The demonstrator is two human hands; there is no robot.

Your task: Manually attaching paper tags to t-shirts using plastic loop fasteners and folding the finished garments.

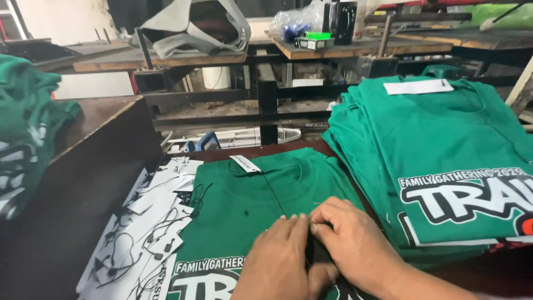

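Both hands are working close together on one green printed T-shirt (239, 205) lying flat on the dark table (83, 183), near the scene's centre. The left hand (280, 261) is pressing down on the cloth, fingers bent; the right hand (355, 244) is curling beside it, fingertips pinching at a thin black string (275, 194) running up toward one white hang tag (245, 163) at the collar, likely keeping the fabric taut. Left of the shirt, a heap of loose white tags with black strings (147, 233) is lying within reach, too many to count. To the right, one tall stack of folded green shirts (438, 144) is sitting, a white paper slip (417, 86) on top.
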